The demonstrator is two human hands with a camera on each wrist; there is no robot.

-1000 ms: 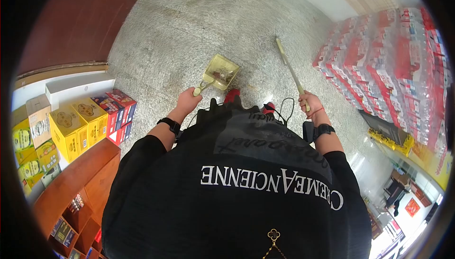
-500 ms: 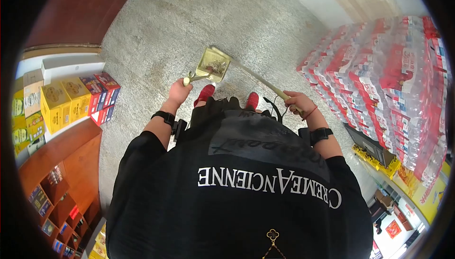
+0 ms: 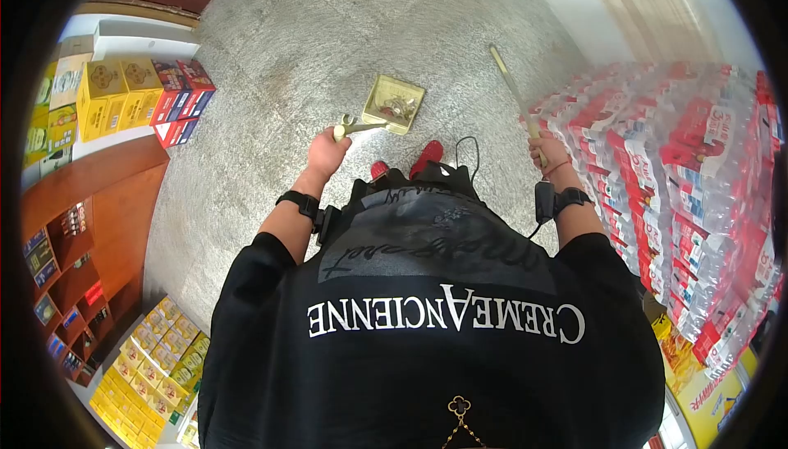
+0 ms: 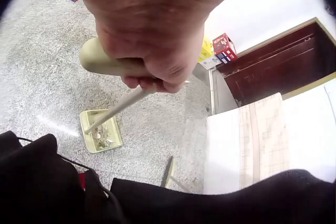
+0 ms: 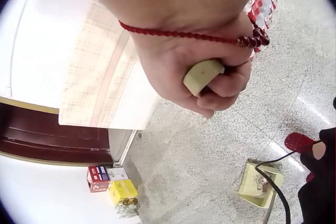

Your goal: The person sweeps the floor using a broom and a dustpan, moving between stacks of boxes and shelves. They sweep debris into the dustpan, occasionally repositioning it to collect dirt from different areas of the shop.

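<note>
My left hand (image 3: 330, 151) grips the end of a long cream handle (image 4: 107, 62) that runs down to a pale yellow dustpan (image 3: 395, 103) on the speckled grey floor (image 3: 271, 80). Small bits of debris lie in the dustpan (image 4: 101, 136). My right hand (image 3: 552, 152) is wrapped round the top of a cream broom stick (image 3: 514, 92), whose lower end reaches out over the floor to the right of the dustpan. In the right wrist view the fingers (image 5: 220, 85) curl tightly round the stick's end (image 5: 202, 74). A red bead bracelet (image 5: 210, 37) circles that wrist. Red shoes (image 3: 427, 153) stand just behind the dustpan.
Stacked packs of bottled water (image 3: 689, 170) wall off the right side. Yellow, red and blue cartons (image 3: 135, 92) line the left wall beside a wooden shelf unit (image 3: 74, 227). More yellow boxes (image 3: 156, 359) sit at lower left. A dark wooden door (image 4: 273, 61) stands ahead.
The broom has swung from the dustpan's edge out to the right and stands more upright. The dustpan has shifted slightly right on the floor. My body has turned, so the cartons sit higher left.
</note>
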